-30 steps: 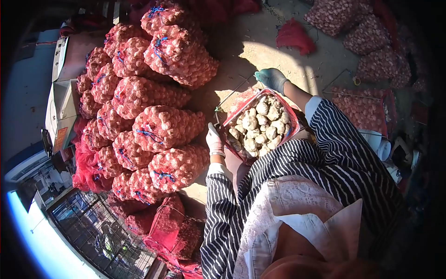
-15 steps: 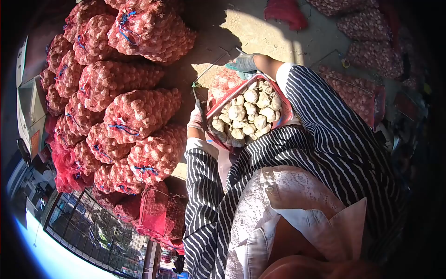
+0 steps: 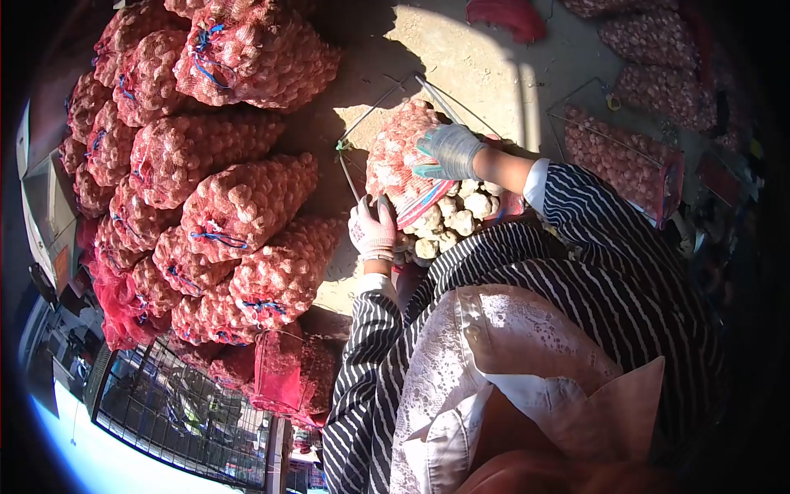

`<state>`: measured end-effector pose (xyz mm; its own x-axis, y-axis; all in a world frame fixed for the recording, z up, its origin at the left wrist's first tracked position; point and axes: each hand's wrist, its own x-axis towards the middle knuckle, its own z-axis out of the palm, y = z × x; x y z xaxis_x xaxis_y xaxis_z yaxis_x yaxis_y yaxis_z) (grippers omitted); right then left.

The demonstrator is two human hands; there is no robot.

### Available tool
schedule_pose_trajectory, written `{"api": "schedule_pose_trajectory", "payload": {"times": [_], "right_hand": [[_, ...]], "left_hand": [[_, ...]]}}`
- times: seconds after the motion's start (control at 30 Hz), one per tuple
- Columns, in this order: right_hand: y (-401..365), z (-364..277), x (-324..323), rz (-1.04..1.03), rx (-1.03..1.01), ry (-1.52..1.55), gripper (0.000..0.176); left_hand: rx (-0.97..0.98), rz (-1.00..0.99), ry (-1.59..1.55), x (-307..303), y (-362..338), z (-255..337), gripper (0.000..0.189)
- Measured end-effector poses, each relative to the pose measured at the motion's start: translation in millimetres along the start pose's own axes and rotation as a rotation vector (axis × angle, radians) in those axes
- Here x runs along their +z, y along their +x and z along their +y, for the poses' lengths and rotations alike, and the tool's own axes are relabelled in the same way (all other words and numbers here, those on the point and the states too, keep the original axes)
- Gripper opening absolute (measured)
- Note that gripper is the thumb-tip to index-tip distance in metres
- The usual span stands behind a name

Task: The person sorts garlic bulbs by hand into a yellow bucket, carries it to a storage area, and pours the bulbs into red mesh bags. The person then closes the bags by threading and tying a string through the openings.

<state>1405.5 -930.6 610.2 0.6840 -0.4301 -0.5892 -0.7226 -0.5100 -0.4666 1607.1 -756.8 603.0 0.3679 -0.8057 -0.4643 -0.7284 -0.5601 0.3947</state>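
Observation:
A red mesh bag (image 3: 401, 140) of garlic stands in front of me, its striped hem lying partly across loose pale garlic bulbs (image 3: 462, 221) near my lap. My right hand (image 3: 451, 153), in a grey and teal glove, lies over the upper part of the bag with its fingers closed on the mesh. At the bag's left edge is my left hand (image 3: 373, 230), in a white and pink glove with dark fingertips. Its thumb and forefinger point up and stand apart beside the hem.
Filled garlic sacks (image 3: 239, 193) tied with blue string are stacked high on the left. A thin metal frame (image 3: 370, 111) stands around the bag. More filled sacks (image 3: 621, 156) lie at right, and a red mesh heap (image 3: 506, 18) is on the floor ahead. A wire fence (image 3: 185, 412) is lower left.
My right hand has moved from the bag's far rim onto its mesh, and the hem now covers part of the bulbs. The left hand has shifted slightly right and down.

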Motion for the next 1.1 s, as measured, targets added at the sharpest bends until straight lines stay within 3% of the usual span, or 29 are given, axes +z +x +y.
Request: {"api": "schedule_pose_trajectory", "payload": {"times": [0.07,0.17,0.23,0.27,0.4,0.47,0.5,0.53,0.6,0.63,0.73,0.77,0.8,0.9,0.97,1.03,1.1], "right_hand": [[-2,-11,-18,-0.059,0.044,0.010,0.055],[21,-13,-9,-0.073,-0.055,-0.083,0.056],[29,-33,2,0.049,-0.113,-0.025,0.055],[38,-43,2,-0.082,-0.066,0.024,0.058],[42,-73,25,-0.049,-0.113,0.012,0.054],[40,-74,23,-0.037,-0.069,-0.045,0.050],[37,-78,21,-0.002,-0.068,-0.082,0.048],[38,-79,21,-0.007,-0.074,-0.091,0.048],[39,-81,28,0.026,-0.105,-0.132,0.047],[36,-83,35,0.008,-0.108,-0.130,0.047],[38,-76,46,0.133,-0.190,-0.216,0.045],[37,-75,49,0.167,-0.234,-0.226,0.042],[36,-76,51,0.160,-0.252,-0.228,0.042],[35,-78,46,0.097,-0.226,-0.205,0.039],[40,-78,39,0.072,-0.231,-0.225,0.038],[36,-84,32,-0.039,-0.170,-0.208,0.040],[37,-84,34,-0.001,-0.179,-0.216,0.040]], "left_hand": [[0.000,0.014,0.003,-1,1,2,0.043],[0.027,0.015,0.004,-3,11,6,0.043],[0.069,0.056,0.070,-6,10,5,0.043],[0.046,0.042,0.062,-7,10,7,0.043],[0.089,0.085,0.069,5,9,-4,0.040],[-0.311,0.098,-1.301,6,12,-13,0.043],[-0.555,0.130,-1.840,-3,17,-24,0.034],[-0.357,0.154,-1.329,0,3,-23,0.054],[-0.795,0.361,-1.820,-4,-24,-60,0.055],[-0.749,0.271,-1.655,-1,-44,-71,0.058],[-0.300,-0.053,-0.863,7,-82,-96,0.042],[-0.415,-0.217,-0.710,10,-88,-101,0.042],[-0.456,-0.393,-0.875,15,-90,-106,0.033],[-0.498,-0.484,-0.924,21,-72,-118,0.025],[-0.301,-0.571,-0.264,28,-55,-123,0.031],[-0.245,-0.486,-0.256,33,-54,-124,0.034],[-0.212,-0.414,-0.247,19,-53,-116,0.034]]}}
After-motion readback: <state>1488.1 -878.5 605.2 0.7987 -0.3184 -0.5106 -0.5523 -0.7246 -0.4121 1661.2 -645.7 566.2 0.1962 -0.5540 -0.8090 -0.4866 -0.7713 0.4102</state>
